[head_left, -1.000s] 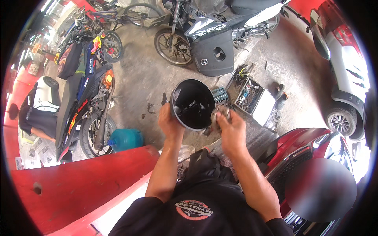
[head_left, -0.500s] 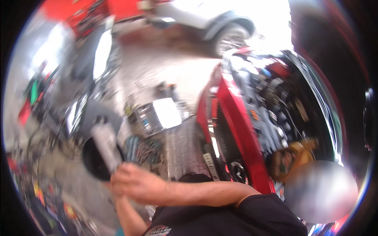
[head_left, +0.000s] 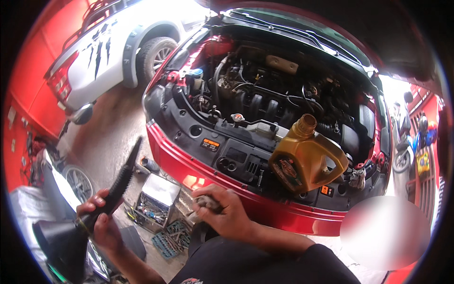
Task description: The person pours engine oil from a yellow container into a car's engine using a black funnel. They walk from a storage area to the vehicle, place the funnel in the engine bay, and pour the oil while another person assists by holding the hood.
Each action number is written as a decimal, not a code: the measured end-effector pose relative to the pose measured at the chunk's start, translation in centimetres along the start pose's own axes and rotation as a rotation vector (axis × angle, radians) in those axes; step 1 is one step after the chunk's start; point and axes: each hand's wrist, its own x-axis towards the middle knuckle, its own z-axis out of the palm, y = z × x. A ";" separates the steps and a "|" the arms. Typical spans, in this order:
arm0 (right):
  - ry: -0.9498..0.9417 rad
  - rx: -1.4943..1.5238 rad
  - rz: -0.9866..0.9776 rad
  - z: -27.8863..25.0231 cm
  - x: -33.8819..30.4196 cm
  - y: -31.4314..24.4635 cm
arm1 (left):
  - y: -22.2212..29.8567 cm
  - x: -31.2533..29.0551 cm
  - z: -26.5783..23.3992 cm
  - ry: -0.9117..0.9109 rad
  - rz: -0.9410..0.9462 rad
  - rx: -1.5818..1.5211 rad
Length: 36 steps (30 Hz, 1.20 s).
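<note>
My left hand (head_left: 105, 226) is wrapped round the neck of a black funnel (head_left: 60, 244). Its ribbed, flexible spout points up and away from me, and the wide cone hangs at the lower left. In front of my chest, my right hand (head_left: 230, 217) is closed round a small, crumpled grey-brown rag (head_left: 208, 203). A gold oil jug (head_left: 302, 158) with its neck uncapped stands tilted on the front panel of a red car, to the right of my right hand. Behind the jug lies the exposed engine (head_left: 260, 90), under the raised hood.
The car's red front edge (head_left: 213, 189) runs across before me. A toolbox (head_left: 153, 203) and a blue tray (head_left: 168, 241) of tools sit on the floor below. A white pickup (head_left: 113, 52) stands at the far left, with motorcycle parts nearer. The raised hood (head_left: 397, 38) overhangs the upper right.
My view has swung right to the engine bay. My hands, earlier together at the funnel with a pale cloth-like strip, are now apart. The funnel's spout now points upward.
</note>
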 end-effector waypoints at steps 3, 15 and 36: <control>0.276 0.231 0.216 -3.1 1.2 2.6 | -5.3 5.8 6.9 -0.260 -0.081 -0.262; 0.907 -0.526 0.274 -6.1 5.5 13.2 | -33.3 21.5 38.1 -0.625 -0.267 -0.125; 1.726 -0.060 0.652 0.4 -4.5 8.1 | -50.8 32.6 63.8 -0.957 -0.482 0.402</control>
